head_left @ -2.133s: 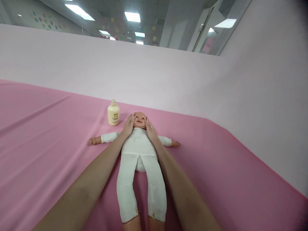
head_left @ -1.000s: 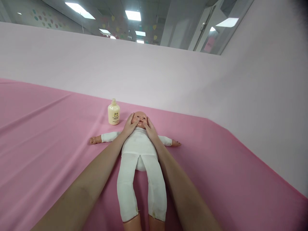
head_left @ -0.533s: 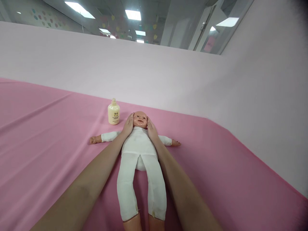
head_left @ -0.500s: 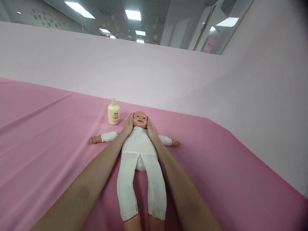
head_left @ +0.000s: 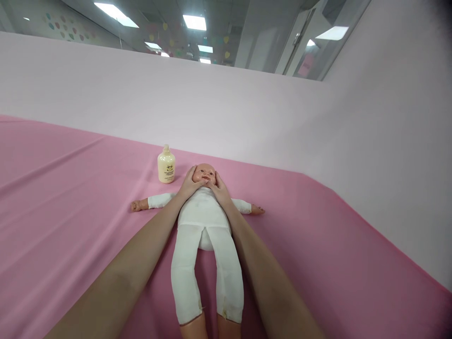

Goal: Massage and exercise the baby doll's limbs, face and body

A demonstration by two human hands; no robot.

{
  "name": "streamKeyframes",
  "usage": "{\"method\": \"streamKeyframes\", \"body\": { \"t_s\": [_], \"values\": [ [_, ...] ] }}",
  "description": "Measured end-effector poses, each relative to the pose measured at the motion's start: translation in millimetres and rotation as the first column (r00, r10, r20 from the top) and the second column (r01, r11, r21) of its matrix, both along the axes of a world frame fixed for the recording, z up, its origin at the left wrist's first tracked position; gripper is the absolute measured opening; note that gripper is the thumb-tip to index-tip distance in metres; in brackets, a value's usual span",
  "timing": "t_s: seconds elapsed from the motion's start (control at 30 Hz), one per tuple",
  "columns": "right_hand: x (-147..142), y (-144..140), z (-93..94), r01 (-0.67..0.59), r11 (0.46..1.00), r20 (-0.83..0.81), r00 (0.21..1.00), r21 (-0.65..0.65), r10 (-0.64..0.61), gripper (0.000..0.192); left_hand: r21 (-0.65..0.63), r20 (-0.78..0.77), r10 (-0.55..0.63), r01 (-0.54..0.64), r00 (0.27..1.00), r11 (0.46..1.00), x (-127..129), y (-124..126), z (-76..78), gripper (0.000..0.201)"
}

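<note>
A baby doll [head_left: 204,212] in a white suit lies on its back on the pink cloth [head_left: 70,202], arms spread and legs pointing toward me. My left hand [head_left: 189,184] cups the left side of the doll's head, with the thumb across its chin. My right hand [head_left: 219,189] cups the other side, its thumb also meeting the chin below the mouth. Both forearms run alongside the doll's body.
A cream lotion bottle [head_left: 166,165] stands upright just left of the doll's head, close to my left hand. A pale pink wall [head_left: 247,113] rises behind the cloth and along the right. Ceiling lights show above it.
Half a second ago both hands lay flat on the doll's cheeks with the face uncovered; now the thumbs have slid inward onto the chin, as they were one second ago.
</note>
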State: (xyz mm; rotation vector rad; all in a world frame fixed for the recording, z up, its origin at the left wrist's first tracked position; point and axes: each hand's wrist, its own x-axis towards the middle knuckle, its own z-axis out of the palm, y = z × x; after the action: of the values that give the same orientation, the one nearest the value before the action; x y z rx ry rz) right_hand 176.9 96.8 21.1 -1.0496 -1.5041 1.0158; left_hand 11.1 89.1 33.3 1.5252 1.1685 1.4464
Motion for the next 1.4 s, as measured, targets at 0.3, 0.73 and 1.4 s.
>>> {"method": "streamKeyframes", "body": {
  "t_s": [0.3, 0.73, 1.4],
  "values": [
    [0.9, -2.3, 2.4, 0.014, 1.000, 0.030, 0.999, -0.010, -0.013, 0.103, -0.007, 0.012, 0.012, -0.011, 1.000, 1.000, 0.5, -1.2, -0.8, 0.097],
    [0.7, 2.2, -2.7, 0.024, 1.000, 0.010, 1.000, 0.008, -0.024, 0.097, -0.003, -0.009, 0.016, -0.016, 1.000, 1.000, -0.4, -1.5, 0.5, 0.086],
    [3.3, 12.3, -13.7, 0.037, 0.999, -0.042, 0.998, -0.002, -0.037, 0.077, -0.027, 0.005, 0.006, -0.005, 1.000, 1.000, -3.5, 6.8, -4.1, 0.066]
  ]
}}
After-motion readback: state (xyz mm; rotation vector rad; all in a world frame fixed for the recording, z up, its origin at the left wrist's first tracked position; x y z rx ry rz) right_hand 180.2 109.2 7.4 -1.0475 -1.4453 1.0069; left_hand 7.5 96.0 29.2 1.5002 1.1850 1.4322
